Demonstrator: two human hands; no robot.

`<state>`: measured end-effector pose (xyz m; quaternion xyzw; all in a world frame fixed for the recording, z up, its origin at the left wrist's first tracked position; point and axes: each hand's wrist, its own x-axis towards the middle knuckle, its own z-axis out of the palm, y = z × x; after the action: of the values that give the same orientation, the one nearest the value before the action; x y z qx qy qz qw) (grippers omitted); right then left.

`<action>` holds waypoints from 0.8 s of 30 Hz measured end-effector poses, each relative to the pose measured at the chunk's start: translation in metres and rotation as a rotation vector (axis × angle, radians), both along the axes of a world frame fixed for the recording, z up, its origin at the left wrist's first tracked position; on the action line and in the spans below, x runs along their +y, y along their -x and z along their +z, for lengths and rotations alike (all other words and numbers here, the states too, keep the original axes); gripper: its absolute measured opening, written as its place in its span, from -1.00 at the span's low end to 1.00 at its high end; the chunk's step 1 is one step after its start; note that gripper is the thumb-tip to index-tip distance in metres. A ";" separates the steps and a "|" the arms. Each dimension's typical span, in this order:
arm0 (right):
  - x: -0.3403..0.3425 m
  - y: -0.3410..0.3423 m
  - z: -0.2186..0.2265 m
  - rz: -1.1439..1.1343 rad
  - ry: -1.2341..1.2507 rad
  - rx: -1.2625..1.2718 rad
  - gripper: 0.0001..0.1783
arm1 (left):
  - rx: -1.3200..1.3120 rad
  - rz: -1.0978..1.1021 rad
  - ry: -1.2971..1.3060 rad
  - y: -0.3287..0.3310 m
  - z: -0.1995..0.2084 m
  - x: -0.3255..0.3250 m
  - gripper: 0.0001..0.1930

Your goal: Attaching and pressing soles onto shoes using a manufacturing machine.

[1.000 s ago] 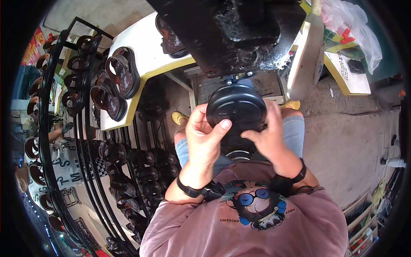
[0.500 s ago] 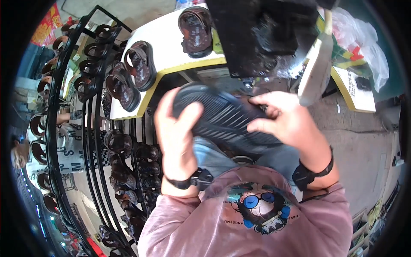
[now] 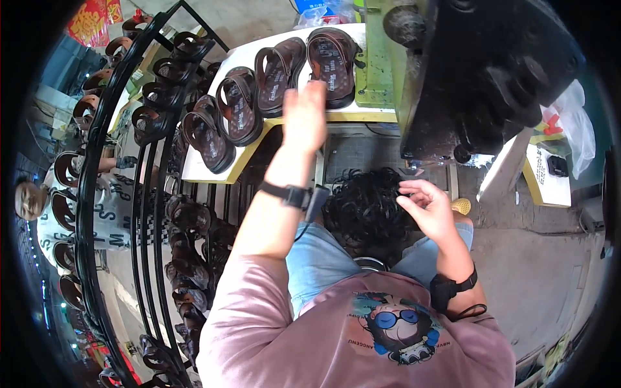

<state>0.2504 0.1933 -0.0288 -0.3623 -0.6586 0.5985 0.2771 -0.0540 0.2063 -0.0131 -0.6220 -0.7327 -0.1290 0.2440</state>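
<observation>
White, yellow-edged table (image 3: pixel 213 169) with brown sandals (image 3: pixel 278 71), black rack (image 3: pixel 152 187) beside.

four brown sandals (image 3: pixel 272 97) on the table (image 3: pixel 213 171), two hands (image 3: pixel 304 119)

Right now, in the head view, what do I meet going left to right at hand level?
Black shoe rack → left hand reaching toward the brown sandals → heap of black trimmings → right hand → black machine → white bag.

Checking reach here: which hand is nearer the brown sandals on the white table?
Left. The left hand is raised at the sandals on the table; the right hand is lower, by the black scraps.
</observation>
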 end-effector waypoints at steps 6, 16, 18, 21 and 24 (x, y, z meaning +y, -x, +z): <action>-0.012 0.026 0.003 0.208 0.057 0.066 -0.63 | -0.164 -0.177 -0.031 -0.016 -0.007 -0.056 -0.69; -0.012 -0.013 0.056 0.417 -0.425 0.150 -0.41 | -1.626 -0.781 0.396 -0.125 0.092 -0.137 -0.36; 0.002 -0.032 0.069 0.307 -0.532 -0.032 -0.26 | -1.582 -0.670 0.257 -0.151 0.066 -0.131 -0.33; -0.002 -0.058 0.077 -0.207 -0.880 -0.005 -0.33 | -1.917 -0.549 -0.037 -0.202 0.041 -0.114 -0.55; -0.031 -0.095 0.054 -0.033 -1.083 0.332 -0.61 | -2.066 -0.521 -0.138 -0.223 0.030 -0.101 -0.71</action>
<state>0.3449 0.1626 0.0249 -0.0796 -0.8134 0.2198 0.5327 0.1695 0.1055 0.0165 -0.3336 -0.4201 -0.6830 -0.4958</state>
